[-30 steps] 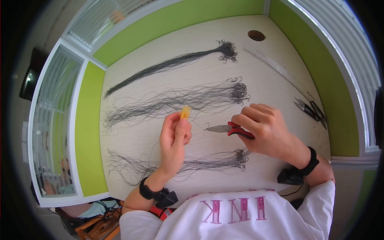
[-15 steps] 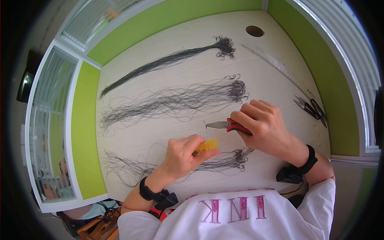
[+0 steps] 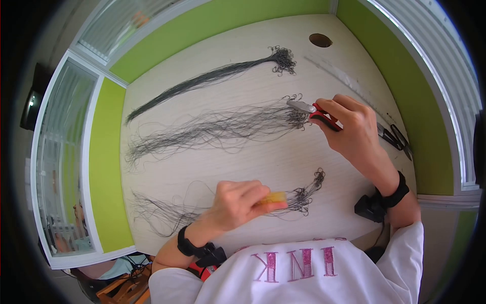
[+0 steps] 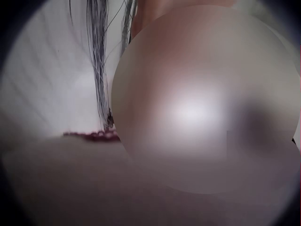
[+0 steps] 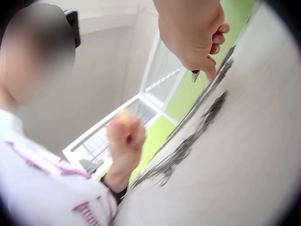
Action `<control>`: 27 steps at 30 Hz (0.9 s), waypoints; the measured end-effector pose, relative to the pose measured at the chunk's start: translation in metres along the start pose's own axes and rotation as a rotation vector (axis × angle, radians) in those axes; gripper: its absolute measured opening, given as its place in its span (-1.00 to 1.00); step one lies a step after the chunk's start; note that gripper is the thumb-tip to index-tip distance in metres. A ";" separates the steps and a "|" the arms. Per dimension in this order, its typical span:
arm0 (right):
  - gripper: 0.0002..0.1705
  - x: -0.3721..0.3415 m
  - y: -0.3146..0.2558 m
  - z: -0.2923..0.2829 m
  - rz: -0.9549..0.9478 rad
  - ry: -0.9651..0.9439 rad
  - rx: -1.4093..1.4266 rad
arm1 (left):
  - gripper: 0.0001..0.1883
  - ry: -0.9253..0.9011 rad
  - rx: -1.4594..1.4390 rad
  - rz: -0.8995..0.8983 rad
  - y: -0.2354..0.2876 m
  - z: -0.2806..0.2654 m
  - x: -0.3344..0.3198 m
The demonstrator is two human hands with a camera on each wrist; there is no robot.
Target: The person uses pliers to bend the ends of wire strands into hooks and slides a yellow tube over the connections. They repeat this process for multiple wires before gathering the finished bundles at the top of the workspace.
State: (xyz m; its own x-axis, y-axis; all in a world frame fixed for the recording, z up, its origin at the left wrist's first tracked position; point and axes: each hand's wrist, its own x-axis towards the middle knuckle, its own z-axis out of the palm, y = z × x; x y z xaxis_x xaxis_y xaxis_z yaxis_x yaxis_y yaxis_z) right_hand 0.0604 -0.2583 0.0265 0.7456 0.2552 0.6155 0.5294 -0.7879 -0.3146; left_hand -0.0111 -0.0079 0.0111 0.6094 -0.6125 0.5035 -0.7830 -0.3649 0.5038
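My right hand point(image 3: 354, 129) grips pliers point(image 3: 302, 107) with red and black handles. Their nose lies over the hook end of the middle bundle of dark lines point(image 3: 202, 126), overlapping the hooks. Between the thumb and fingers of my left hand point(image 3: 235, 202) is a small yellow piece point(image 3: 274, 197), blurred by motion. This hand is above the nearest bundle point(image 3: 162, 210), covering its middle; the hooks point(image 3: 302, 200) show beyond the fingertips. In the right wrist view, the pliers' metal point(image 5: 195, 76) peeks out below the right hand point(image 5: 193, 42), and the left hand point(image 5: 124, 146) is raised near the shirt.
A third, tighter bundle point(image 3: 202, 81) with hooks point(image 3: 283, 61) lies at the back. On the right are a clear ruler point(image 3: 344, 78) and black-handled scissors point(image 3: 395, 139). Green panels point(image 3: 223, 43) border the pale table point(image 3: 177, 175), which has a round hole point(image 3: 321, 40).
My right hand has carried the pliers from mid-table up and right to the middle bundle's hooks. The left hand, first upright with the yellow piece, has come down and right, toward the nearest bundle.
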 end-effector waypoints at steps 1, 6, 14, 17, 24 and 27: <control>-0.71 0.001 -0.004 -0.005 0.003 -0.006 0.038 | -0.63 0.043 -0.015 -0.087 -0.009 -0.004 -0.002; -0.76 -0.003 -0.006 -0.001 0.056 -0.048 0.154 | -0.63 0.096 -0.501 -0.350 -0.021 -0.014 -0.005; -0.72 -0.012 -0.031 -0.004 -0.134 -0.177 0.364 | -0.45 0.070 -0.919 -0.373 -0.029 -0.017 -0.004; -0.70 -0.016 -0.036 0.000 -0.138 -0.190 0.413 | -0.36 0.048 -0.938 -0.412 -0.027 -0.018 -0.004; -0.69 -0.020 -0.038 0.002 -0.136 -0.208 0.445 | -0.42 0.008 -1.073 -0.382 -0.031 -0.018 -0.007; -0.68 -0.021 -0.038 0.004 -0.144 -0.224 0.434 | -0.42 0.000 -1.081 -0.391 -0.031 -0.017 -0.009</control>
State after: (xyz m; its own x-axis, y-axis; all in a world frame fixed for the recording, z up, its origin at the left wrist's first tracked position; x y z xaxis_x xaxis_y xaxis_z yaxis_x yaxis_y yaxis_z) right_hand 0.0259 -0.2315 0.0231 0.6959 0.4959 0.5194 0.7171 -0.4428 -0.5382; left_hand 0.0098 0.0208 0.0025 0.7870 -0.5902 0.1800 -0.0240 0.2623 0.9647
